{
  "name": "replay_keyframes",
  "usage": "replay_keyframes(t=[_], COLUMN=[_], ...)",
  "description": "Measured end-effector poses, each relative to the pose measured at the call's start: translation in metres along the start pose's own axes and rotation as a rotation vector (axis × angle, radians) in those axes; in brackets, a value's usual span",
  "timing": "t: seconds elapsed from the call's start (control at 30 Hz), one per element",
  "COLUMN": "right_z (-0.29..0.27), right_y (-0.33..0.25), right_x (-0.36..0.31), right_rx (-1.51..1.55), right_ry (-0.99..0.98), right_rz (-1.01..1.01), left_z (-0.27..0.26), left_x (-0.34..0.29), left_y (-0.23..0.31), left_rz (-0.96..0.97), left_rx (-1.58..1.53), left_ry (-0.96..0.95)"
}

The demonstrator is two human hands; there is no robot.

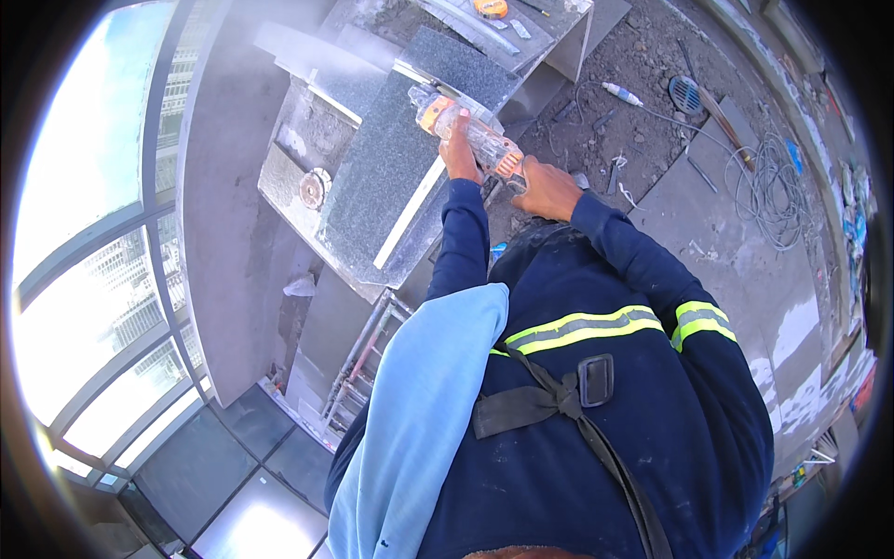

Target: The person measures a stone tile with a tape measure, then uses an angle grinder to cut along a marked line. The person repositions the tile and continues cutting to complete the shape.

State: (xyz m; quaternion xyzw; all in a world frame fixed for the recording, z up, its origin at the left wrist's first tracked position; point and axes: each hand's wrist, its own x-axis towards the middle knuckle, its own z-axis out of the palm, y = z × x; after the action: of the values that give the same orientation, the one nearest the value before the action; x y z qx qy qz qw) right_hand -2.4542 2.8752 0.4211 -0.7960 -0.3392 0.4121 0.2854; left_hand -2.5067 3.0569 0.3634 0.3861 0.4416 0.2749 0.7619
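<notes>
An angle grinder (492, 147) with an orange and grey body, coated in dust, lies across the dark speckled stone slab (377, 172). My left hand (458, 151) is closed round its front part, near the head. At the rear end, my right hand (548, 189) grips the body. The grinder's disc is hidden in this view. Pale dust (326, 42) streams off toward the far left. A narrow white strip (410, 213) lies along the slab, just left of my left forearm. Beside the slab's left edge sits a loose round cutting disc (315, 187).
An orange tape measure (491, 8) rests on a board at the far side. To the right, rubble covers the ground, with a cable plug (622, 94), a round grate (685, 95) and a coiled grey cable (773, 191). Metal frame tubing (358, 359) stands below the slab's near end.
</notes>
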Motion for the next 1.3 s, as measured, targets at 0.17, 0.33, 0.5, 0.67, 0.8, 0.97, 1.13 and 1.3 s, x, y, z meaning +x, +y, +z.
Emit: replay_keyframes(t=[0.17,0.33,0.5,0.67,0.8,0.97,1.13,1.3], right_z=[-0.004,0.000,0.005,0.005,0.003,-0.003,0.006,0.006], right_y=[0.000,0.001,0.002,0.004,0.006,0.005,0.006,0.005], right_x=[-0.008,0.006,0.020,0.008,-0.008,-0.009,0.003,0.016], right_rx=[-0.015,-0.009,0.002,-0.017,-0.009,0.000,-0.015,-0.014], right_ry=[-0.020,-0.005,0.025,0.014,0.010,-0.018,0.002,0.008], right_rz=[0.054,0.011,-0.055,-0.001,0.025,0.041,0.003,-0.039], left_z=[0.002,0.001,-0.002,0.002,-0.002,0.005,-0.006,-0.008], left_x=[-0.011,0.000,0.016,0.008,-0.013,-0.010,0.002,0.021], left_y=[-0.001,0.003,0.008,0.004,-0.003,-0.004,-0.004,-0.001], left_rz=[-0.028,-0.016,-0.009,-0.021,-0.031,-0.015,-0.021,-0.051], left_rx=[-0.033,-0.025,0.008,-0.031,-0.034,-0.012,-0.036,0.012], left_ry=[-0.030,-0.008,0.021,-0.023,-0.021,0.001,-0.033,0.010])
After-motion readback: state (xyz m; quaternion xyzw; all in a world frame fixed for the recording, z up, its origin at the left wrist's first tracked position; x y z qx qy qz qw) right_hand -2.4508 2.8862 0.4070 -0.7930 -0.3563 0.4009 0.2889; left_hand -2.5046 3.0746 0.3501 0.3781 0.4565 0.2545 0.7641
